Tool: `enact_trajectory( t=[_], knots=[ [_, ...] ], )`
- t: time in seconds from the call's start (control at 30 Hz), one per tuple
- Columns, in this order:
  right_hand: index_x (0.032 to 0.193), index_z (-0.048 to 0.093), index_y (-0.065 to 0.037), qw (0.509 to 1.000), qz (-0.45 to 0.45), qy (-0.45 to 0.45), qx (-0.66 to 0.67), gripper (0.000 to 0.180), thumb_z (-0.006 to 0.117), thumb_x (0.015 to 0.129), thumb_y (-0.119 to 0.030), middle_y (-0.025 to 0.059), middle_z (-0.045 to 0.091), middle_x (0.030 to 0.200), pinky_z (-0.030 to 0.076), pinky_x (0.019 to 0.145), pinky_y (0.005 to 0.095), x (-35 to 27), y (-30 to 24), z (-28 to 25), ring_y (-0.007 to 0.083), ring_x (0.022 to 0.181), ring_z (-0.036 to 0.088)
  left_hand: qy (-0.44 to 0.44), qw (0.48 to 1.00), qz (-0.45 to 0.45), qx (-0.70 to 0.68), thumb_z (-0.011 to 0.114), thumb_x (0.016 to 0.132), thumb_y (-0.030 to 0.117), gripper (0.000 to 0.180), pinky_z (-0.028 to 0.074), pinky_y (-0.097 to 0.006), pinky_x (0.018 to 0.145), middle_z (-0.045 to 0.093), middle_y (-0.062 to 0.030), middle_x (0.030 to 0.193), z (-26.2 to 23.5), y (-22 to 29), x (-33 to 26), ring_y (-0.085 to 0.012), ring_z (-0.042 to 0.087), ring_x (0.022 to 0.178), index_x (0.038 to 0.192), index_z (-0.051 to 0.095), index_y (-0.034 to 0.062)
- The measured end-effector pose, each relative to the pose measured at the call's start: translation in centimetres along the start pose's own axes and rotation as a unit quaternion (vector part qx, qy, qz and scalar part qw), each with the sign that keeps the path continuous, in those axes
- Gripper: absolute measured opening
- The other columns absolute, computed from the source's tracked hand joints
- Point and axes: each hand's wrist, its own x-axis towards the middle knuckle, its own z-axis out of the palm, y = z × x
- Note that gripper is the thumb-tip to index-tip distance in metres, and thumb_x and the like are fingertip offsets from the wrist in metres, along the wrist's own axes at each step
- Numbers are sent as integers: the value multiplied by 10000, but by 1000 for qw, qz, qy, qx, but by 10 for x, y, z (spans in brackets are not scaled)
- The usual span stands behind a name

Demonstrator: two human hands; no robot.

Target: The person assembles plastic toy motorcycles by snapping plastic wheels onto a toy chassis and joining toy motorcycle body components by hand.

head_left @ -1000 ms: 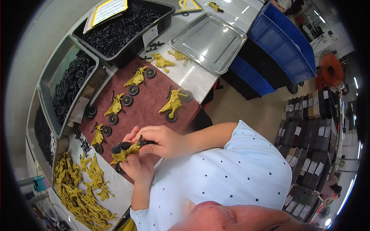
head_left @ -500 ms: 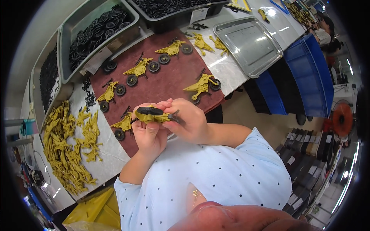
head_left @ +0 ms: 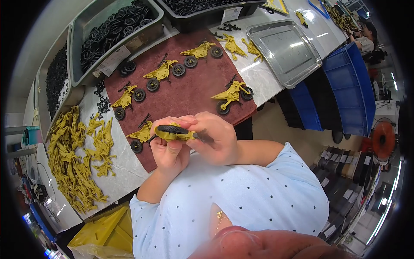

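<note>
Close in front of my chest, a yellow toy motorcycle with a black wheel is gripped between both hands. My left hand wraps its one end, thumb pressed beside the wheel. At the other end, which carries a small dark part, the fingers of my right hand pinch it. Beyond my hands, a dark red cloth bears several yellow toy motorcycles with black wheels. One motorcycle lies at the cloth's right, and another is just left of my left hand.
Yellow body parts are heaped at the left. Bins of black wheels and small black parts line the far left. A clear tray lies at the far right, near blue crates. Another person sits farther off.
My right fingers have shifted slightly at the toy motorcycle's end, and the toy has tilted a little. The whole view has moved slightly. Both hands keep their hold.
</note>
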Motion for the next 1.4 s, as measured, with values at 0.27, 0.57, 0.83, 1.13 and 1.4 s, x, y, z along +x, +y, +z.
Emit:
enact_trajectory(
  t=[0.27, 0.57, 0.83, 1.13, 1.4],
  knots=[
    [1111, 584, 24, 987, 105, -115, -34, 320, 685, 837, -106, 147, 621, 1002, 490, 785, 311, 17, 5, -23, 229, 904, 617, 93, 990, -97, 47, 670, 867, 272, 436, 505, -440, 894, 607, -160, 1083, -3, 16, 16, -310, 616, 1026, 1150, 473, 5],
    [1161, 565, 43, 957, 174, 213, -90, 264, 567, 939, -100, 95, 641, 1022, 467, 859, 265, 17, 27, -112, 141, 923, 601, 97, 919, -258, 284, 627, 912, 194, 340, 529, -293, 597, 607, -107, 882, -19, 10, 53, -188, 641, 706, 1105, 402, 26],
    [1139, 578, 50, 916, 177, 279, -229, 253, 574, 934, -98, 98, 653, 998, 488, 810, 251, 5, 51, -182, 130, 907, 610, -168, 752, -169, 615, 723, 813, 323, 536, 490, -421, 678, 625, -251, 850, 9, -59, 83, -407, 627, 796, 1107, 426, -13],
    [1033, 652, -17, 796, 215, 359, -437, 231, 610, 853, -156, 142, 689, 933, 508, 765, 316, 58, 141, -422, 221, 869, 661, -195, 657, -30, 727, 749, 762, 247, 659, 436, -417, 857, 520, -198, 1145, 3, -67, 76, -365, 520, 1051, 1271, 420, -12],
    [1157, 603, -79, 709, 293, 308, -562, 355, 598, 830, -218, 172, 654, 1083, 482, 890, 382, 130, 260, -553, 319, 1022, 619, -109, 737, -69, 664, 614, 787, 8, 383, 440, -367, 885, 546, -174, 1090, -24, -57, 42, -325, 553, 991, 1155, 510, -14]
  ],
)
